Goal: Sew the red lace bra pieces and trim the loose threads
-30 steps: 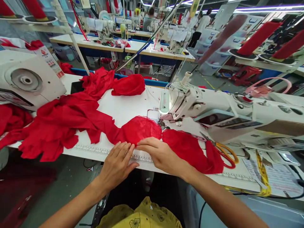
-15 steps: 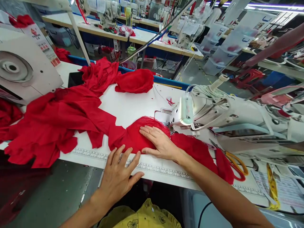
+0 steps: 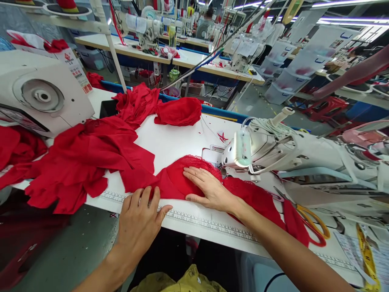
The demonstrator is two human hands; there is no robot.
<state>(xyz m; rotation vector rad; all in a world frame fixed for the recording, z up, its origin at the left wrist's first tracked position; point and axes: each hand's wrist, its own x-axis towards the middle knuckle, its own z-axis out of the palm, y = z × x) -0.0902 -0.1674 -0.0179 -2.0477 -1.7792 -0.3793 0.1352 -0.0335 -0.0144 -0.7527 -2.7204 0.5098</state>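
Note:
My right hand (image 3: 211, 188) lies flat, fingers stretched, on a red lace-edged fabric piece (image 3: 172, 178). That fabric runs under the head of a white sewing machine (image 3: 243, 148), with more of it on the near right side. My left hand (image 3: 141, 213) rests at the table's front edge, its thumb spread away. Its fingertips touch the lower edge of the red fabric, beside the printed ruler strip (image 3: 209, 224). A loose heap of red cut pieces (image 3: 100, 146) spreads to the left and meets the piece under my hands.
A folded red bundle (image 3: 179, 111) lies at the back of the white table. Scissors with orange handles (image 3: 314, 221) and a yellow tape measure (image 3: 368, 259) lie at right. Another white machine (image 3: 45, 93) stands at left. Stacked plastic bins (image 3: 281, 87) are beyond.
My left hand has shifted left, and its fingers have drawn closer together at the fabric's edge. My right hand keeps its place on the fabric. The camera view has tilted up slightly.

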